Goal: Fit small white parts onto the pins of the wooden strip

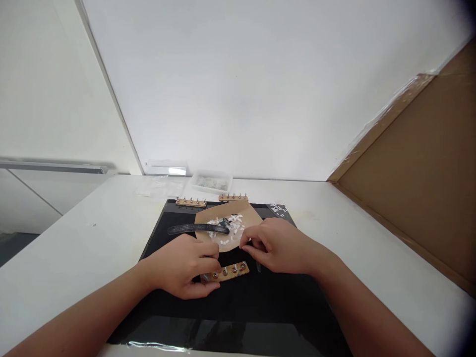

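Note:
My left hand [189,267] grips the left end of a short wooden strip [229,272], thumb in front and fingers behind. Several round metal studs stand in a row along the strip, some with pale slivers by them. My right hand [275,244] is closed in a pinch beside the right edge of a brown paper sheet [206,216]. Whatever lies between its fingertips is too small to make out. Small white pieces [235,219] are scattered on the paper. A curved black nail file [186,228] lies across the paper's left side. Below the right hand lies a thin clear sliver [258,267].
Under everything is a glossy black mat [260,307] on a white table [372,233]. Two more studded strips, one on the left [191,202] and one on the right [233,197], stand behind the paper. A clear plastic box [211,182] sits near the wall. White bits [278,208] dot the mat's far right corner.

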`<state>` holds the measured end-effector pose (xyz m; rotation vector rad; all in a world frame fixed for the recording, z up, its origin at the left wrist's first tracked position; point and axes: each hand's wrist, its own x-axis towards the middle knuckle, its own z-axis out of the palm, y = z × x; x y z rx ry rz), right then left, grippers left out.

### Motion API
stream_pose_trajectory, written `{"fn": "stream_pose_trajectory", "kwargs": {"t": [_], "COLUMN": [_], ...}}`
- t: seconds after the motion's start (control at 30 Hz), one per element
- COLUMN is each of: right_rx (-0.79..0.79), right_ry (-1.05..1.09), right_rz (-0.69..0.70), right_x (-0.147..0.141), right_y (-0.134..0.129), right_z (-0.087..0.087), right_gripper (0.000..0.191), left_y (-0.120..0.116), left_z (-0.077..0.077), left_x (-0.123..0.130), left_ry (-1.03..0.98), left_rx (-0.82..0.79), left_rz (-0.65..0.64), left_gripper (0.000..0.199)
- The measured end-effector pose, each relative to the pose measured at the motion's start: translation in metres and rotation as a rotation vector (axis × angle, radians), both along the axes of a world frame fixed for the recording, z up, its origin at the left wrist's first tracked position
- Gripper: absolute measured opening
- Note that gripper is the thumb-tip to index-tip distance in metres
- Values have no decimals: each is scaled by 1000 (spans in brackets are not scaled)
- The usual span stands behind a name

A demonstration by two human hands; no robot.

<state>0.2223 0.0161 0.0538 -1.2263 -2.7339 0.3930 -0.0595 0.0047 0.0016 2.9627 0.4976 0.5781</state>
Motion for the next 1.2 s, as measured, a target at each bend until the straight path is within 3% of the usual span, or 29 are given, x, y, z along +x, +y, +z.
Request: {"fn": "stream_pose_trajectory", "kwargs": {"t": [0.33,0.6,1.2], "right_rx": [-118,-141,-196], "right_ry": [84,85,180], "right_rz": [110,114,193], "right_x": [-11,-12,-15], "right_y": [-6,-7,-10], "right_z": [-6,-5,-7], "right_gripper": [16,10,23], "left_y": [0,0,-3], "left_z": [0,0,2], "left_x": [1,1,2], "left_ry": [2,-1,21], "left_rx": [-30,-42,-2], "left_rz": [-4,-3,17], "left_gripper": [14,11,14]}}
